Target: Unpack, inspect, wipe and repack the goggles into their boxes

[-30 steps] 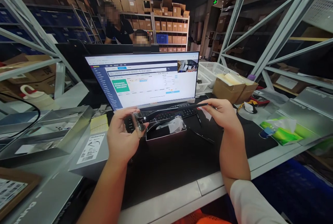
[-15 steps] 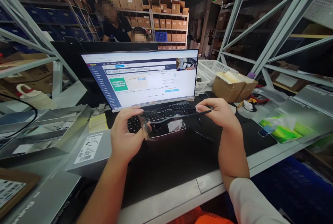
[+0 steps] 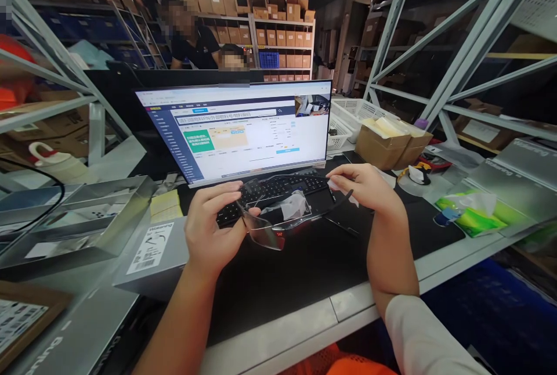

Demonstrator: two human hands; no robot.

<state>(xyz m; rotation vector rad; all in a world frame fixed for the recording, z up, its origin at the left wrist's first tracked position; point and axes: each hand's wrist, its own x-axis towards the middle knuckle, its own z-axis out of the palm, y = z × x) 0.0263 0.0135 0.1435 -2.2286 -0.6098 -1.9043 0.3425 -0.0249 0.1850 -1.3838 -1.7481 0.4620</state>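
I hold a pair of clear-lens glasses with black arms above the black desk mat. My left hand pinches the frame at its left end beside the lens. My right hand grips the tip of one black arm, stretched out to the right. Both hands are closed on the glasses. Behind them lie a black keyboard and a clear plastic wrapper. A lit monitor stands behind the keyboard.
A grey box with a barcode label and yellow sticky notes lie left. Cardboard boxes, a white basket and a green tissue pack sit right. Metal shelf frames flank the desk. Two people are behind the monitor.
The glasses have been turned and lowered: the lens now faces up toward me and the arm slopes down. Both hands kept their grip and dropped slightly.
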